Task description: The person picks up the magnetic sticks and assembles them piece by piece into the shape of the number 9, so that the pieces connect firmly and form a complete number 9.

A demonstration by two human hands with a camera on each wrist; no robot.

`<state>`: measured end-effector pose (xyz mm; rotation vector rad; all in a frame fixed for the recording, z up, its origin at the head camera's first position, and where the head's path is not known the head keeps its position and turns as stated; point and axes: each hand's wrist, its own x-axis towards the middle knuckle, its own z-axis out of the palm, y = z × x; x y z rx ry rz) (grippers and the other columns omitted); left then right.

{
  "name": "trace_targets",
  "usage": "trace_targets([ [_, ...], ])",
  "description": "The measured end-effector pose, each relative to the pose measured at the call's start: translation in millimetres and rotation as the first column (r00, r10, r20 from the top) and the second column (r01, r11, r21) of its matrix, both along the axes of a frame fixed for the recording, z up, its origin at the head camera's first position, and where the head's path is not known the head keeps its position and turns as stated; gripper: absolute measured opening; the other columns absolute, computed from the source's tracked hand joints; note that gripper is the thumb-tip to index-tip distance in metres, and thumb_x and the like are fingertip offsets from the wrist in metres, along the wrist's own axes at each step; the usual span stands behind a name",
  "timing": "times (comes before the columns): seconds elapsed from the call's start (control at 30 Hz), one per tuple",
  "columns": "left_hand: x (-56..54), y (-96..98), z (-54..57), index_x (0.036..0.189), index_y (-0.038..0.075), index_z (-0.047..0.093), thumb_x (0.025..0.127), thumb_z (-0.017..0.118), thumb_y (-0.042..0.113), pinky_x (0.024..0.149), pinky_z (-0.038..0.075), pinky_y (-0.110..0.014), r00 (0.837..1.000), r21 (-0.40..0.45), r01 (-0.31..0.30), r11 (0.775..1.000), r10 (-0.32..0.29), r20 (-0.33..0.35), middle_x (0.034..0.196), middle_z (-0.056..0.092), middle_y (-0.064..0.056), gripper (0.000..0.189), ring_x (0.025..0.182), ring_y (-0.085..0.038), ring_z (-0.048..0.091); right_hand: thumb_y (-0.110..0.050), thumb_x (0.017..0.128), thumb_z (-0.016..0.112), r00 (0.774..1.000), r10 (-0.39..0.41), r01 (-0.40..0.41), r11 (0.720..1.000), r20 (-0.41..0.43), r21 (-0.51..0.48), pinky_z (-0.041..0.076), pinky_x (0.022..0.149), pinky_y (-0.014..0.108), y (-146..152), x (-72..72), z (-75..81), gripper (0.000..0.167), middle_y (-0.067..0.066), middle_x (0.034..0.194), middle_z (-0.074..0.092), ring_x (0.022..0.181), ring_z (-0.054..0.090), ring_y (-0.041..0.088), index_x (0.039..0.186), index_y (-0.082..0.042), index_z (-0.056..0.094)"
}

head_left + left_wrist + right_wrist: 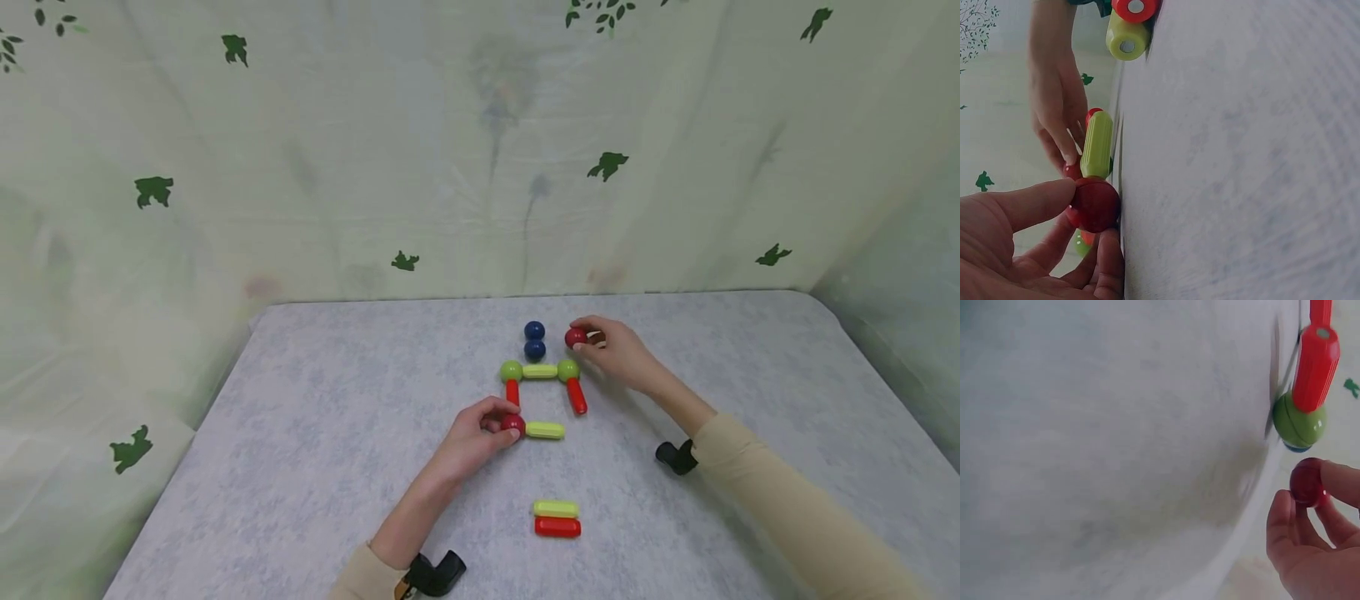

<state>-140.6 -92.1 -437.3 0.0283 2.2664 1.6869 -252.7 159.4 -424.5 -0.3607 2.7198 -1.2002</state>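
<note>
My left hand [474, 437] pinches a red ball [513, 425] at the near left corner of a frame of sticks and balls. A yellow-green stick [545, 430] juts rightward from that ball. Behind it, a red stick [513, 392] runs down from a green ball [512, 371]; fingers hide its near end. Another yellow-green stick [540, 372] links this to a second green ball [568, 371], from which a red stick [577, 397] points toward me. Beyond that corner, my right hand [617, 354] holds another red ball [1307, 482] between thumb and fingers.
Two dark blue balls [535, 340] sit just behind the frame, left of my right hand. Nearer to me, a loose yellow-green stick [556, 508] lies against a red stick [558, 527]. A patterned cloth [337, 167] hangs behind the grey table [337, 400].
</note>
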Motion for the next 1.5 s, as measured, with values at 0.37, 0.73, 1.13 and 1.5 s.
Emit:
trace_targets([
  [0.37, 0.3, 0.6, -0.7, 0.116, 0.005, 0.066, 0.089, 0.070, 0.006, 0.071, 0.042, -0.028, 1.000, 0.012, -0.003, 1.000, 0.003, -0.008, 0.101, 0.059, -0.006, 0.027, 0.091, -0.021, 0.049, -0.017, 0.090, 0.072, 0.999, 0.036, -0.036, 0.999, 0.001, -0.013, 0.054, 0.079, 0.036, 18.0, 77.9, 6.5, 0.036, 0.003, 0.111, 0.065, 0.094, 0.062, 0.020, 0.124, -0.010, 0.063],
  [0.73, 0.2, -0.2, -1.4, 0.115, 0.005, 0.065, 0.090, 0.068, 0.003, 0.072, 0.043, -0.029, 1.000, 0.000, -0.011, 1.000, 0.011, -0.006, 0.102, 0.059, -0.006, 0.026, 0.090, -0.021, 0.049, -0.016, 0.085, 0.078, 0.987, 0.134, -0.134, 0.991, 0.085, -0.002, 0.052, 0.073, 0.029, 2.7, 109.5, -1.5, 0.029, -0.006, 0.095, 0.066, 0.084, 0.061, 0.012, 0.112, -0.014, 0.067],
  [1.13, -0.6, 0.6, -3.2, 0.115, 0.005, 0.065, 0.090, 0.067, 0.002, 0.073, 0.043, -0.030, 1.000, 0.002, -0.004, 1.000, 0.004, -0.020, 0.103, 0.060, -0.006, 0.025, 0.090, -0.021, 0.049, -0.019, 0.091, 0.070, 0.998, 0.021, -0.022, 0.999, 0.059, 0.031, 0.052, 0.071, 0.030, 2.4, 104.6, 0.2, 0.015, -0.007, 0.091, 0.067, 0.082, 0.062, 0.011, 0.106, -0.014, 0.070],
  [1.5, -0.2, 0.5, -3.6, 0.114, 0.006, 0.065, 0.090, 0.068, 0.004, 0.073, 0.044, -0.030, 1.000, 0.001, -0.003, 1.000, 0.003, -0.021, 0.102, 0.060, -0.006, 0.024, 0.090, -0.022, 0.050, -0.027, 0.087, 0.074, 0.983, -0.071, 0.054, 0.993, 0.169, 0.104, 0.048, 0.059, 0.030, -12.9, 62.6, -4.4, 0.040, 0.002, 0.078, 0.065, 0.066, 0.058, 0.015, 0.115, 0.001, 0.064],
])
